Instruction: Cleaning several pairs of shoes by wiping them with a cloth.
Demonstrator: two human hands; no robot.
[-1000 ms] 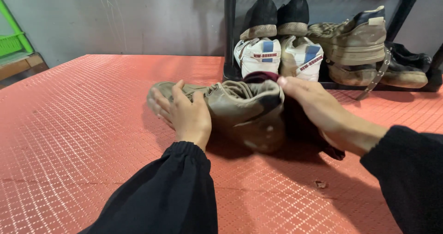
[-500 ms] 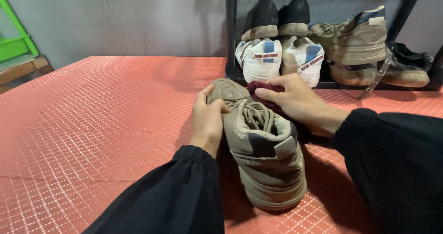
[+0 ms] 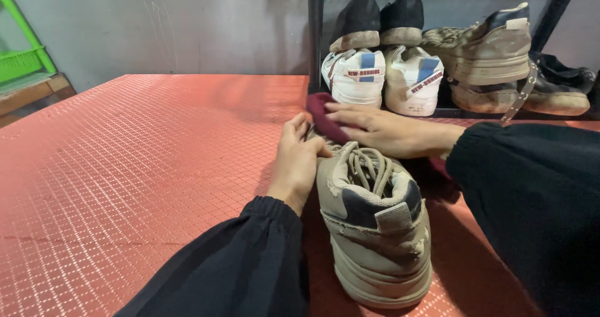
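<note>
On a red, diamond-patterned mat [image 3: 137, 167] before a grey wall [image 3: 187, 23] and a black rack of worn shoes [image 3: 437, 48], a scuffed tan sneaker [image 3: 375, 229] stood heel-near. The left hand [image 3: 297, 164] gripped its side; the right hand [image 3: 375, 129] pressed a maroon cloth [image 3: 325, 120] flat-fingered onto its toe.
</note>
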